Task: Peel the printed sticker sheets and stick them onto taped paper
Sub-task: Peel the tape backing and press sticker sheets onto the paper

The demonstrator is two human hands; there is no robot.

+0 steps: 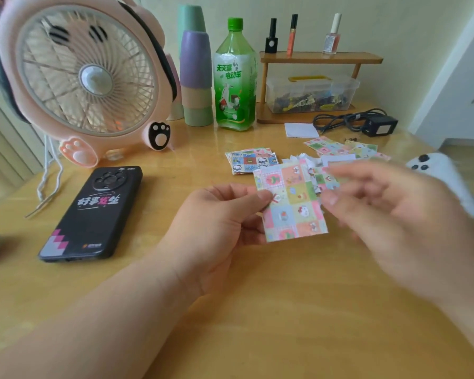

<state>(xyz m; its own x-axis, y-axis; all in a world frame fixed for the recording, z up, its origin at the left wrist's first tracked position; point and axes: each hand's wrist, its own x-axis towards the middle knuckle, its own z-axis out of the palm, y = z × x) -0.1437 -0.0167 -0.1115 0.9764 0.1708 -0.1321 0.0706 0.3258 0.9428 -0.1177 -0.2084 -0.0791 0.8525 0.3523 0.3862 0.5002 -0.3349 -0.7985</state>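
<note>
My left hand [219,214] pinches a square printed sticker sheet [293,206] by its left edge, thumb on top, and holds it up over the wooden table [257,310]. The sheet shows pastel squares with cartoon figures. My right hand [394,214] hovers just right of the sheet, blurred, fingers loosely spread and holding nothing that I can make out. More printed sheets lie behind: a blue-toned stack [251,160] and a scattered pile [340,149] with torn white scraps. A small white paper [301,129] lies farther back.
A black phone [93,212] lies at left, in front of a pink fan [80,75]. Stacked cups [196,77], a green bottle [236,77], a wooden shelf [320,61] over a clear box, a black adapter [381,125] and a white controller [443,176] ring the far edge.
</note>
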